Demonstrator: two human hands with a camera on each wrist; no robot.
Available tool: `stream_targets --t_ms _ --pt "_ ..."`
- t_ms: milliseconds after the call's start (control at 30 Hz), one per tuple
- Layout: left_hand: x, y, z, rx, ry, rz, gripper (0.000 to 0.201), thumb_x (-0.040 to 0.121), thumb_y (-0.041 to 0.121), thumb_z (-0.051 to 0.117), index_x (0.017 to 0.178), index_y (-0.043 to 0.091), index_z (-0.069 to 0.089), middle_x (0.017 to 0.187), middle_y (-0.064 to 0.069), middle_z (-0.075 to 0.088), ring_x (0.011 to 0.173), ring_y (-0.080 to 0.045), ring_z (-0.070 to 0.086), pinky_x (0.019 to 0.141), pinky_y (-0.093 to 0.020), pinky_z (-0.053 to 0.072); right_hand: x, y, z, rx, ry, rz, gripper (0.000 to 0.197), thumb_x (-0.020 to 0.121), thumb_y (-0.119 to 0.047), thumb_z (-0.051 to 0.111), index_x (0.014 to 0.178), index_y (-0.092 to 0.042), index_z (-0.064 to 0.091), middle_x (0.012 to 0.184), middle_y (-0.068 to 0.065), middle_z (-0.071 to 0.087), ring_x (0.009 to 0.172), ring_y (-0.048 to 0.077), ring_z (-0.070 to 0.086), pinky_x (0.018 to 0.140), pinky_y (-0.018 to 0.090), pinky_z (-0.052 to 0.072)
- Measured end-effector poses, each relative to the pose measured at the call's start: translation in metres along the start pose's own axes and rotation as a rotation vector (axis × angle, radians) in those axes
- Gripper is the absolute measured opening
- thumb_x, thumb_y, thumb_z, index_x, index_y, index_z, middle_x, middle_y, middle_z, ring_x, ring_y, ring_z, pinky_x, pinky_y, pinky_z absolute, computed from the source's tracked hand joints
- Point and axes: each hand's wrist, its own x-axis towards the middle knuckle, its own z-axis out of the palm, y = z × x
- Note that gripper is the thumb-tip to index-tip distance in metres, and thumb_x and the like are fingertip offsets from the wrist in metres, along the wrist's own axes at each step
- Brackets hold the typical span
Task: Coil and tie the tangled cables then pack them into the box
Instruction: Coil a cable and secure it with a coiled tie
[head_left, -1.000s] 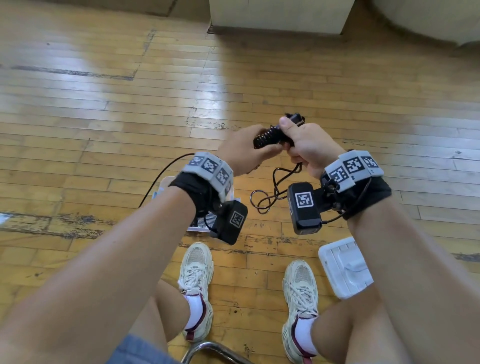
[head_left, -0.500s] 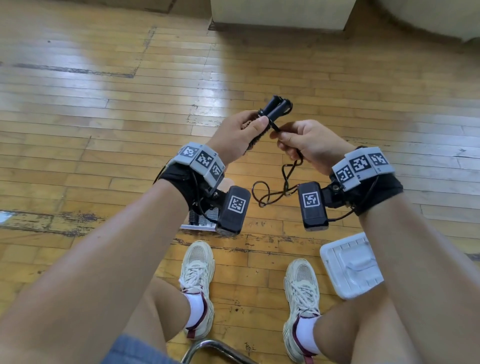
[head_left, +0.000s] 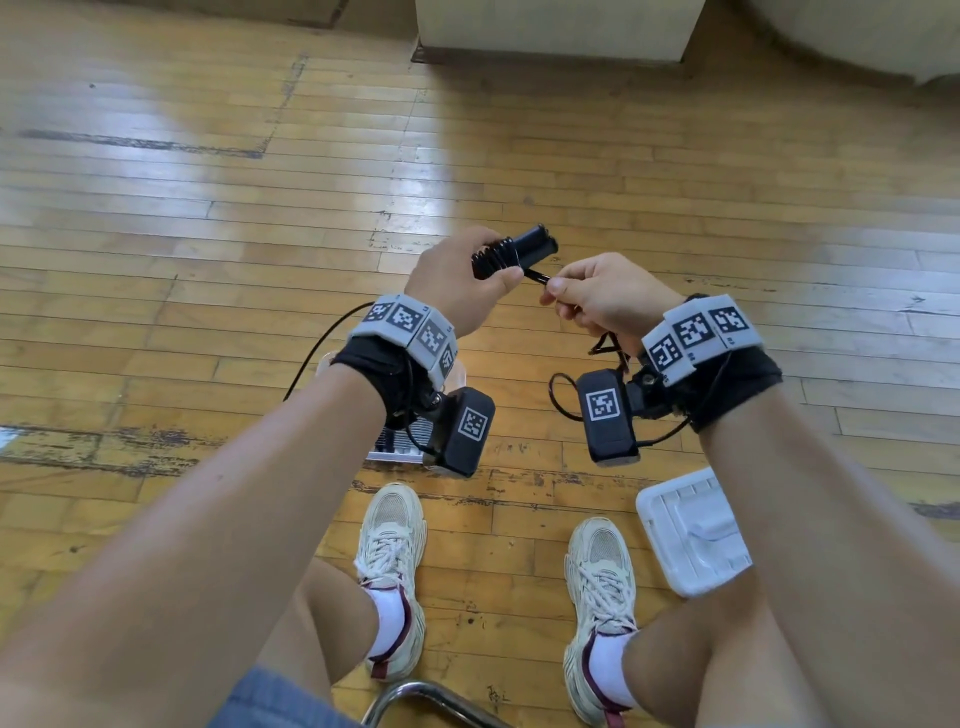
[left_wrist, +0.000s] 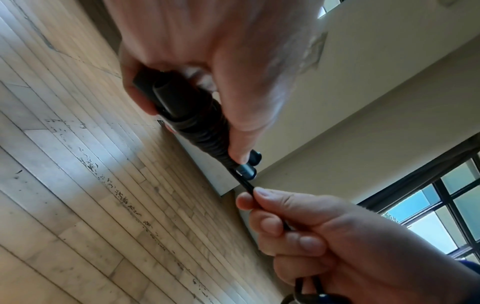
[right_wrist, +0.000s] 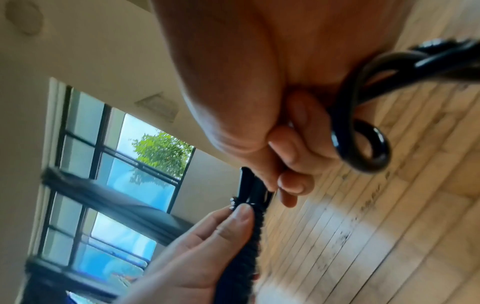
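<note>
Black cable bundle (head_left: 511, 253) sat in the left hand (head_left: 457, 283), held up over the wooden floor (head_left: 208, 249) in front of the knees. From the head view you got the layout: the clear box (head_left: 400, 447) on the floor mostly hidden behind the left wrist, a white lid (head_left: 693, 535) lying beside the right shoe, and loose loops of cable (head_left: 563, 395) dangling under the right wrist.

Left wrist view gave what the head view couldn't: the fingers curled round the wrapped bundle (left_wrist: 197, 119), thumb pressed along its turns, and two plug ends sticking out past the thumb tip. It also showed the right hand (left_wrist: 324, 236) pinching the free strand between thumb and forefinger just beside the bundle, strand drawn straight between the hands.

Right wrist view was blurry but showed a twisted loop (right_wrist: 363, 144) hanging past the right hand's (right_wrist: 259, 92) curled fingers, plus a window behind. So both grips were closed on cable, left on the bundle, right on the tail. Nothing I could see was in the box.
</note>
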Motion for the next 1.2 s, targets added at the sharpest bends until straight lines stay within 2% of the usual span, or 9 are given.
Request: stream_targets --t_ms 133,200,300,467,600,700,867,967,1200 --pt "-0.004 0.002 0.005 0.207 0.069 0.07 0.037 0.09 0.046 0.066 0.124 0.034 0.057 0.098 0.014 0.046 0.098 -0.013 0.048 0.083 -0.034 0.043 -0.001 -0.007 0.004 0.248 -0.021 0.085 0.026 0.105 -0.02 0.047 0.102 -0.001 0.066 0.066 -0.002 0.053 0.046 0.004 0.039 0.043 0.015 0.029" --pt "-0.007 0.003 0.011 0.307 0.115 0.129 0.034 0.088 0.047 0.067 0.119 0.035 0.058 0.097 0.014 0.043 0.1 -0.016 0.048 0.086 -0.038 0.044 -0.002 -0.009 0.006 0.366 -0.047 0.122 0.021 0.105 -0.016 0.045 0.101 -0.004 0.062 0.066 -0.003 0.051 0.046 0.004 0.035 0.042 0.015 0.025" --pt "-0.012 0.004 0.018 0.449 0.181 0.262 0.032 0.085 0.043 0.072 0.114 0.031 0.061 0.1 0.009 0.053 0.102 -0.021 0.051 0.084 -0.038 0.038 0.0 -0.008 0.006 0.544 -0.084 0.155 0.017 0.102 -0.019 0.046 0.109 -0.006 0.055 0.065 -0.001 0.05 0.044 0.004 0.031 0.038 0.015 0.022" --pt "-0.018 0.002 0.026 0.593 0.278 0.429 0.038 0.075 0.032 0.08 0.11 0.025 0.066 0.101 0.002 0.061 0.096 -0.027 0.055 0.082 -0.043 0.043 0.004 -0.004 0.009 0.592 -0.058 0.22 0.043 0.098 -0.056 0.05 0.101 -0.013 0.053 0.06 -0.003 0.046 0.038 0.003 0.028 0.033 0.015 0.022" --pt "-0.02 0.002 0.032 0.606 0.296 0.487 0.042 0.076 0.023 0.077 0.116 0.027 0.064 0.102 0.001 0.06 0.097 -0.028 0.053 0.081 -0.044 0.043 0.007 0.002 0.015 0.581 0.078 0.262 0.033 0.099 -0.045 0.055 0.093 -0.013 0.059 0.06 -0.003 0.046 0.042 0.006 0.028 0.035 0.019 0.023" --pt "-0.018 0.002 0.029 0.429 0.2 0.481 0.047 0.078 0.023 0.078 0.123 0.024 0.064 0.104 -0.003 0.058 0.096 -0.026 0.054 0.078 -0.04 0.048 0.008 0.002 0.007 0.554 0.104 0.194 0.024 0.099 -0.035 0.056 0.101 -0.012 0.059 0.058 -0.004 0.051 0.044 0.006 0.03 0.037 0.019 0.023" --pt "-0.008 0.012 0.003 -0.103 -0.228 0.113 0.04 0.095 0.042 0.062 0.129 0.023 0.055 0.1 0.006 0.064 0.087 -0.013 0.064 0.079 -0.034 0.054 0.003 -0.004 -0.004 0.447 0.057 -0.014 0.026 0.103 -0.03 0.052 0.087 -0.01 0.059 0.061 -0.004 0.049 0.043 0.005 0.033 0.04 0.017 0.025" --pt "-0.008 0.014 -0.007 -0.468 -0.459 -0.104 0.036 0.104 0.043 0.045 0.124 0.015 0.057 0.102 -0.009 0.069 0.081 -0.019 0.067 0.075 -0.039 0.057 0.0 -0.005 -0.006 0.399 0.0 -0.09 0.028 0.103 -0.031 0.052 0.081 -0.013 0.058 0.061 -0.004 0.049 0.045 0.005 0.034 0.043 0.017 0.026" --pt "-0.007 0.012 -0.008 -0.649 -0.334 -0.112 0.031 0.103 0.033 0.051 0.128 0.015 0.06 0.089 -0.009 0.062 0.07 -0.018 0.058 0.059 -0.029 0.048 -0.002 -0.003 -0.009 0.4 -0.093 -0.167 0.023 0.105 -0.028 0.048 0.097 -0.01 0.059 0.075 -0.002 0.059 0.05 0.003 0.038 0.046 0.014 0.032"
